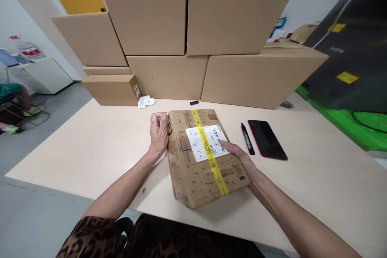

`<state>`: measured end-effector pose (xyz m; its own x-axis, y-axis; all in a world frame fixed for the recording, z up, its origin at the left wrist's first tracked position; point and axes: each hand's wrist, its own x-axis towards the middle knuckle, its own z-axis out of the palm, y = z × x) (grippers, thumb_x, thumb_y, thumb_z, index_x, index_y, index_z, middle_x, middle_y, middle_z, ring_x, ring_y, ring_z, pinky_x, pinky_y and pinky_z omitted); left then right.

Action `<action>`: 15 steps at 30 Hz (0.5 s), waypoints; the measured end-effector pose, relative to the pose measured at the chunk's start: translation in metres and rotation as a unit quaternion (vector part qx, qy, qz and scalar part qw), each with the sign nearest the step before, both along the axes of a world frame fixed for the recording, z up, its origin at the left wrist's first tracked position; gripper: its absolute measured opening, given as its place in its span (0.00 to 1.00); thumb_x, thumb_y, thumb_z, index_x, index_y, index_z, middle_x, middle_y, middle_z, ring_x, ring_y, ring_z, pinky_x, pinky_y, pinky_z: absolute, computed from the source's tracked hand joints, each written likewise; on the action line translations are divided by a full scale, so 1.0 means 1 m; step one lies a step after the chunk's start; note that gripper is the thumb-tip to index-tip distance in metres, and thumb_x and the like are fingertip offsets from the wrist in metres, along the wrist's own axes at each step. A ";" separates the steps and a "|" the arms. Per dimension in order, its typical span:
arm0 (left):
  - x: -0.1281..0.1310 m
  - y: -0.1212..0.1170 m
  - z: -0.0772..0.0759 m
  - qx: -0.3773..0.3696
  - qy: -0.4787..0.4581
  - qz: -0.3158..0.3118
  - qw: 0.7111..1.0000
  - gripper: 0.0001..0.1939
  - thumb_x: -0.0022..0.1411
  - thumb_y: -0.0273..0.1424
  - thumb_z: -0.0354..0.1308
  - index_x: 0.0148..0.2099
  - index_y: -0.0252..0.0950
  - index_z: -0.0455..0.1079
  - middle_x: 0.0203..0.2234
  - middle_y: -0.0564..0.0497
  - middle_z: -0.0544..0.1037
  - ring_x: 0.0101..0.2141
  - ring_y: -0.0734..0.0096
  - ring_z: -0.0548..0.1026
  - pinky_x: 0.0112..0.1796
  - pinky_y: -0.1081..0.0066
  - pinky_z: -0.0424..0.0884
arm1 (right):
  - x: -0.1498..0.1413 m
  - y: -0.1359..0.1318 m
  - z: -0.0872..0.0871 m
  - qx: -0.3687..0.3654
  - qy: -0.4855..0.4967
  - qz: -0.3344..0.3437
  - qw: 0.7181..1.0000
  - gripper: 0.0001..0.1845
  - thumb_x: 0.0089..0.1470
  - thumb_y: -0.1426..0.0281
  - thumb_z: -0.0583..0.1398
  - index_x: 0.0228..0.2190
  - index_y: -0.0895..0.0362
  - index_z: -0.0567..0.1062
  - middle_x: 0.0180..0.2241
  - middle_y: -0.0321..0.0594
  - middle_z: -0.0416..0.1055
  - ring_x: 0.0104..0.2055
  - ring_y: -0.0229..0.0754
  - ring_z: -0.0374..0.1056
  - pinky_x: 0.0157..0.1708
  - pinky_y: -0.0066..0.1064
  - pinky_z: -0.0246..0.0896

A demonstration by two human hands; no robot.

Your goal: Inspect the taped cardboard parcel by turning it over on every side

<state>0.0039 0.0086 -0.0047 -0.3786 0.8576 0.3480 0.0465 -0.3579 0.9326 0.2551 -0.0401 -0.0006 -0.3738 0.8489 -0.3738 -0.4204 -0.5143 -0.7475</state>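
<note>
- Brown cardboard parcel (195, 175), in the head view, sits tilted over the near middle of the pale table (117, 137), between the two hands; yellow tape (215, 171) crosses its top and a white label (196, 149).
- Left hand (159, 132) has its fingers curled in at the parcel's left side; whether it grips anything I cannot tell.
- Right hand (242, 157) holds the parcel's right edge, thumb on the label; its other fingers are hidden.
- Black marker (248, 139) and phone (267, 139) lie to the right; crumpled white paper (146, 101) lies farther back; large cartons (169, 76) stand behind.
</note>
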 end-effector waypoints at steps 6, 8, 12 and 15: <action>0.007 -0.011 0.002 0.010 0.031 -0.081 0.996 0.29 0.67 0.59 0.62 0.58 0.44 0.72 0.56 0.43 0.78 0.54 0.57 0.77 0.59 0.54 0.74 | 0.000 0.007 0.003 -0.041 0.035 -0.075 0.996 0.19 0.43 0.55 0.71 0.36 0.51 0.84 0.44 0.41 0.88 0.58 0.62 0.80 0.59 0.50 0.77; 0.010 -0.018 0.002 0.004 0.071 -0.131 0.989 0.35 0.70 0.59 0.59 0.69 0.45 0.65 0.70 0.40 0.68 0.70 0.51 0.67 0.71 0.48 0.61 | 0.002 0.011 0.002 -0.021 0.036 -0.099 0.994 0.21 0.45 0.56 0.69 0.41 0.50 0.84 0.45 0.39 0.88 0.59 0.62 0.80 0.59 0.50 0.77; 0.013 -0.032 0.003 -0.027 0.161 -0.237 0.958 0.45 0.71 0.59 0.56 0.79 0.43 0.52 0.82 0.43 0.41 0.80 0.48 0.36 0.78 0.48 0.35 | 0.009 0.017 -0.005 0.052 0.006 -0.160 0.986 0.26 0.47 0.54 0.69 0.47 0.48 0.82 0.45 0.39 0.88 0.58 0.63 0.80 0.58 0.52 0.77; 0.017 -0.039 0.000 -0.053 0.145 -0.321 0.934 0.49 0.70 0.60 0.56 0.81 0.42 0.47 0.82 0.44 0.38 0.80 0.47 0.33 0.77 0.48 0.33 | 0.013 0.019 -0.009 0.102 -0.019 -0.226 0.969 0.26 0.48 0.52 0.69 0.48 0.46 0.82 0.47 0.37 0.88 0.59 0.64 0.80 0.58 0.54 0.77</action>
